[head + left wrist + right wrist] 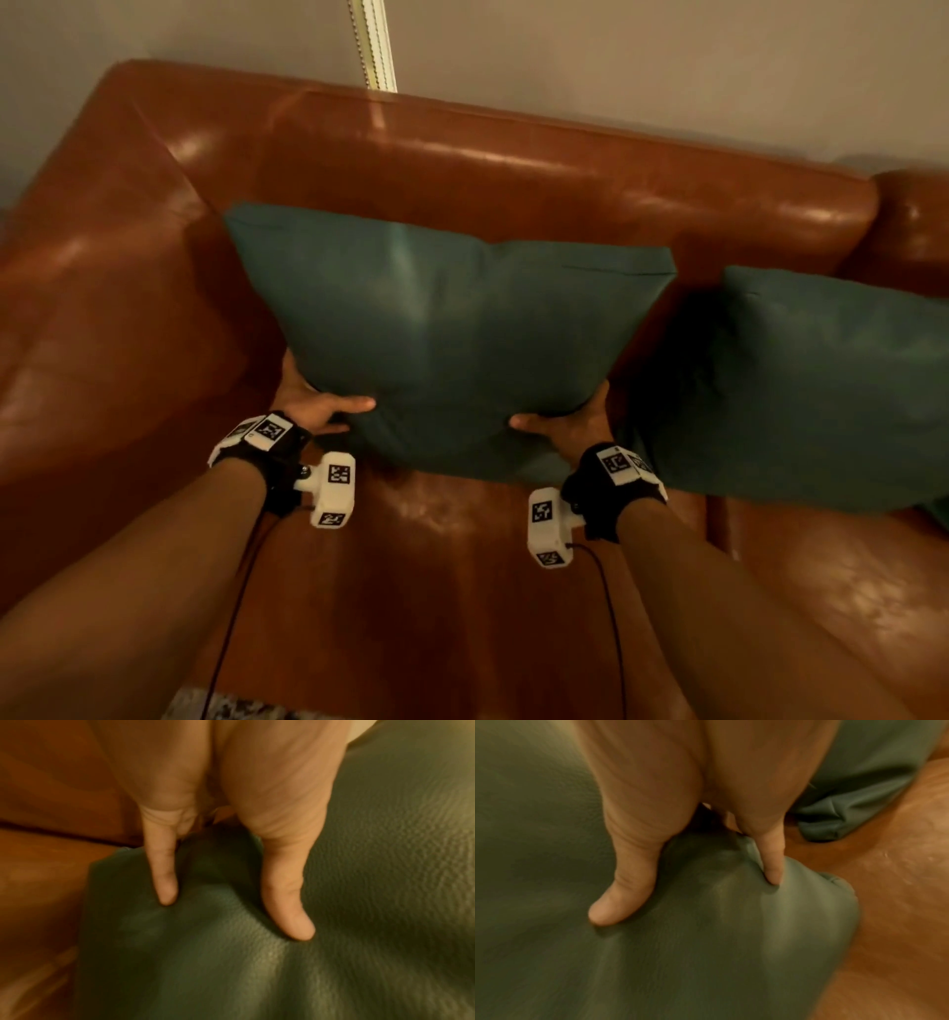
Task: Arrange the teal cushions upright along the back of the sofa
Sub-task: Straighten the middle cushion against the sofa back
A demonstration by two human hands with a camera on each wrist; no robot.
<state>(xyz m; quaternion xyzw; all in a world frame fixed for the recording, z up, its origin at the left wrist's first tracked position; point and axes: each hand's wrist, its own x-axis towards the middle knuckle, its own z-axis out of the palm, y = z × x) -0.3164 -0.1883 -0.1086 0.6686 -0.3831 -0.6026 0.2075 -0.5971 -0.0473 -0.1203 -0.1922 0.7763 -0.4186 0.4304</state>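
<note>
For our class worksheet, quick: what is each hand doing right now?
Left hand: grips the lower left corner of the teal cushion.
Right hand: grips the same cushion's lower right corner.

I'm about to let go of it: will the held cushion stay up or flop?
Probably soft: the cushion dents under the left hand thumb and bunches at the corner in the right hand. It leans on the sofa back, so it likely stays up, though its smooth cover might slide on the leather.
</note>
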